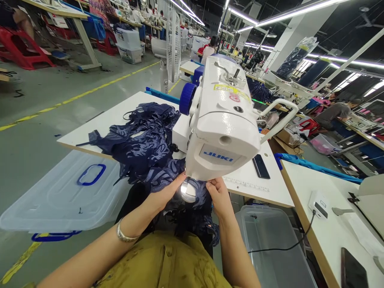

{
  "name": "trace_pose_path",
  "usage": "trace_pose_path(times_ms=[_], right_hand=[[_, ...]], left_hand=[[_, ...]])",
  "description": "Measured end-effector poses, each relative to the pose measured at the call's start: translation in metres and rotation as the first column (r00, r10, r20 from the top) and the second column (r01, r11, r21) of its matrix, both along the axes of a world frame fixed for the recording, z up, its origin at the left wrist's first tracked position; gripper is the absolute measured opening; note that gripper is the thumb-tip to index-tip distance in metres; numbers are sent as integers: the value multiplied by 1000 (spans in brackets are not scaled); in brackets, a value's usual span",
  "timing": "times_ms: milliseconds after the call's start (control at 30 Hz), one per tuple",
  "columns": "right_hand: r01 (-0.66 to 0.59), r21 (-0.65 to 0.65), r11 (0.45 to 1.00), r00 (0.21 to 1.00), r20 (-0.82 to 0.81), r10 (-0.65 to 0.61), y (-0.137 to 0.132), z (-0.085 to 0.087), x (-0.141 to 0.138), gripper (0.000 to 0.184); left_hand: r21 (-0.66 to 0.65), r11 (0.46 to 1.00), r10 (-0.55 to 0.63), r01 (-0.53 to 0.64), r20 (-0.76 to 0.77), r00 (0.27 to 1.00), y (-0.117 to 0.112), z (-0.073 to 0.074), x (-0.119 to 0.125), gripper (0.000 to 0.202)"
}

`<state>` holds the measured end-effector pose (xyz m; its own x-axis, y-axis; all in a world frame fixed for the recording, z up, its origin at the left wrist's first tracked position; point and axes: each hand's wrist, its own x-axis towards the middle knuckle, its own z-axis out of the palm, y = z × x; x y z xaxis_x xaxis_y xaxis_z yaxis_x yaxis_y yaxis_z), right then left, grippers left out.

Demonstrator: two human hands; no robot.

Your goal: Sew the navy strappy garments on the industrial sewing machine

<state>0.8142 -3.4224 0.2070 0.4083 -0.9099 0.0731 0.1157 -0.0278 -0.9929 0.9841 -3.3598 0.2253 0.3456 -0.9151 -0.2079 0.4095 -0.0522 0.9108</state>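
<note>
A white JUKI sewing machine [223, 132] stands in front of me, and its head hides the needle area. Navy patterned lace fabric [163, 176] runs under the head and hangs down toward my lap. My left hand [166, 194] is closed on the fabric left of the head, its fingertips partly hidden. On the right, my right hand [218, 194] pinches the fabric's edge between thumb and fingers. Between both hands a bright round shiny plate [188, 191] catches the light. More navy lace pieces [144, 132] lie heaped on the white sewing table [87, 128], left of the machine.
A lidded clear plastic box [57, 192] stands at left, and an open clear bin [270, 244] sits below right. One phone [261, 166] lies on the table. A second table [303, 188] at right holds another phone [353, 268] and a cabled white device [318, 205]. A fan [173, 44] stands behind.
</note>
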Motion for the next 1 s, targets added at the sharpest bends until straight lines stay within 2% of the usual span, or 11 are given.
trace_pose_path(times_ms=[133, 333, 467, 567, 833, 1000], right_hand=[[2, 14, 1000, 1000, 23, -2, -1, 0, 0, 15], [10, 19, 1000, 999, 39, -11, -2, -2, 0, 8], [22, 9, 1000, 999, 35, -22, -3, 0, 1, 13], [27, 3, 1000, 999, 25, -27, -3, 0, 1, 17], [35, -1, 999, 999, -6, -35, -3, 0, 0, 17], [21, 18, 1000, 1000, 12, -21, -5, -2, 0, 14]], left_hand=[[48, 997, -58, 61, -62, 996, -1, -4, 0, 47], [-54, 998, -24, 23, -10, 1000, 0, 5, -4, 48], [-85, 996, 47, -41, 78, 996, 1, 8, -6, 56], [-101, 994, 48, -36, 113, 992, 0, 9, -6, 57], [-63, 998, -5, 11, 99, 995, 0, 9, -6, 60], [-39, 999, 11, -7, 93, 996, 1, 4, -3, 61]])
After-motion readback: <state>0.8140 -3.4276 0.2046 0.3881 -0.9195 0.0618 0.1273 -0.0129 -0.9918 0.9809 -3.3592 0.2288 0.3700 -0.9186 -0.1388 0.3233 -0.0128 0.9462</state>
